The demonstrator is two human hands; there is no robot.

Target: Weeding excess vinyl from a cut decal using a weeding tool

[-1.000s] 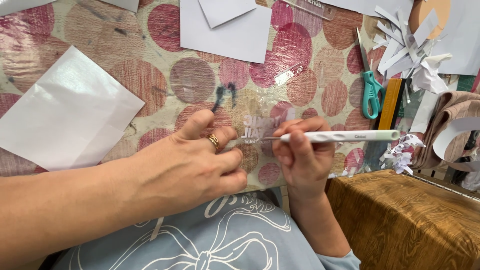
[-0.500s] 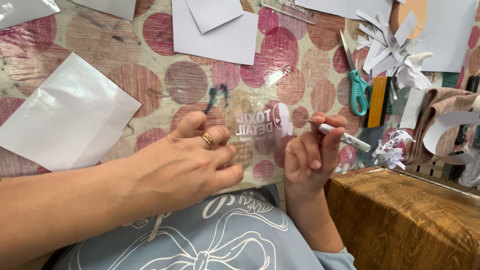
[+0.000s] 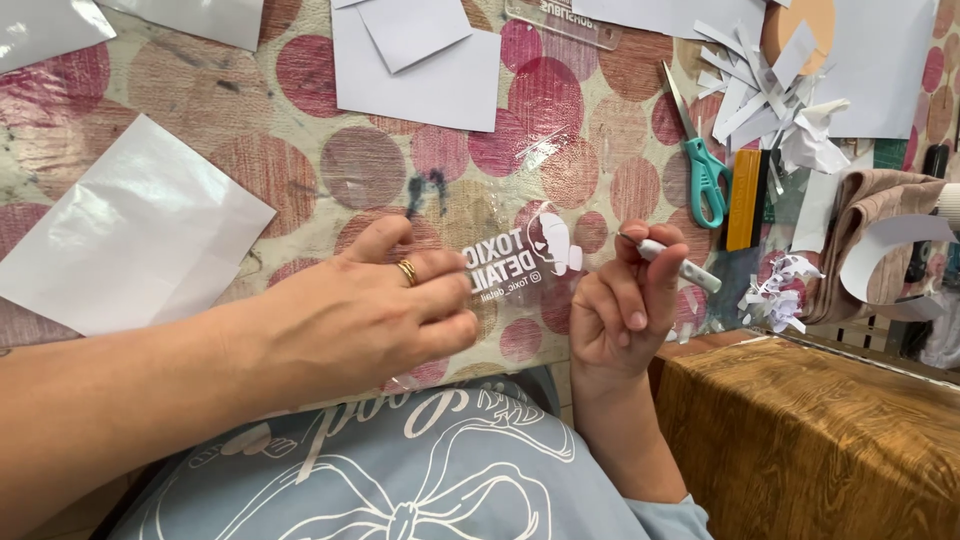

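Left hand point(image 3: 370, 310): palm down, fingers loosely bent, not gripping. The fingertips rest on the near-left edge of the clear film sheet point(image 3: 520, 225) and pin it to the table. One gold ring point(image 3: 408, 272) is on it.

Right hand point(image 3: 625, 300): curled almost shut, pinching a thin white pen-shaped tool point(image 3: 672, 260) between thumb and fingertips. It is held up off the film, just right of it. I cannot tell what kind of tip the tool has.

The film lies flat on the dotted table cover point(image 3: 300, 170), at the table's near edge between both hands. It carries a white lettering decal point(image 3: 530, 265) with a small white figure.

Progress, my read: the letters and figure look clean on clear backing, so the picking-out looks mostly done. Tool is not on the sheet. I cannot tell whether small bits remain. The decal has not been moved to any other surface.

Counts:
- Hands: two.
- Tool: one.
- Film with decal: one.
- Teal scissors point(image 3: 705, 165): one.
- Yellow scraper point(image 3: 743, 200): one.
- Glossy white sheet point(image 3: 130, 235), at left: one.
- White paper sheets point(image 3: 415, 65), top centre: two, overlapping. More are cut off by the frame edges, so no total.
- Pile of white paper strips point(image 3: 770, 90): one, strips too tangled to count.
- Small shreds point(image 3: 775, 295) near the table's right edge: uncountable.
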